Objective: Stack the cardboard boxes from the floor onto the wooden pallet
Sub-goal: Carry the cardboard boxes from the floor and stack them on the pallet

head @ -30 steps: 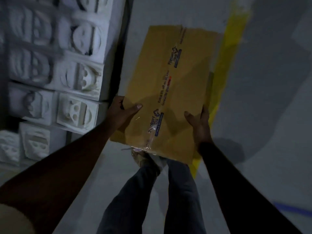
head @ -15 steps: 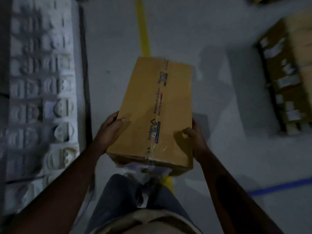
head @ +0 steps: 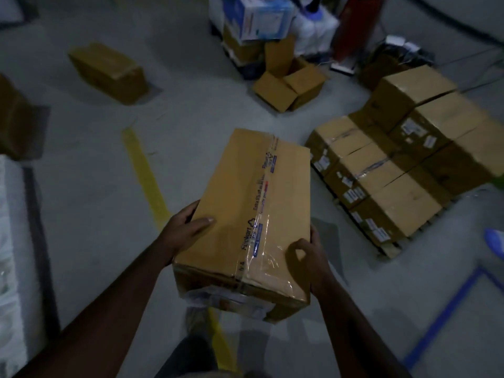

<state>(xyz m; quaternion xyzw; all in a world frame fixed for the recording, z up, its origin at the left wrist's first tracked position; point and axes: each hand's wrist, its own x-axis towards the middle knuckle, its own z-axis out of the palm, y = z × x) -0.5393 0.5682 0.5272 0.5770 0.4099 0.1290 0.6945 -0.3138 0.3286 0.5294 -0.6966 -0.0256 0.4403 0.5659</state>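
I carry a long taped cardboard box [head: 245, 208] in front of me, above the floor. My left hand [head: 185, 230] grips its near left edge, thumb lying on the top face. My right hand [head: 308, 257] holds the near right corner, thumb curled over the top. To the right, stacked cardboard boxes [head: 403, 159] sit in rows on the wooden pallet [head: 391, 251], of which only a front corner shows. A closed box [head: 109, 72] lies on the floor at the far left, and an open box [head: 289, 85] lies at the far middle.
A yellow floor line [head: 144, 175] runs under the carried box. Blue tape [head: 447, 317] marks the floor at the right. Mixed goods and a blue-white carton [head: 259, 20] stand at the back. White moulded packing [head: 11, 241] lines the left edge. A dark box [head: 16, 124] sits far left.
The view has swung up and right from the white packing toward the pallet. The pallet's boxes are now closer and fuller in view. Both hands keep their hold on the box.
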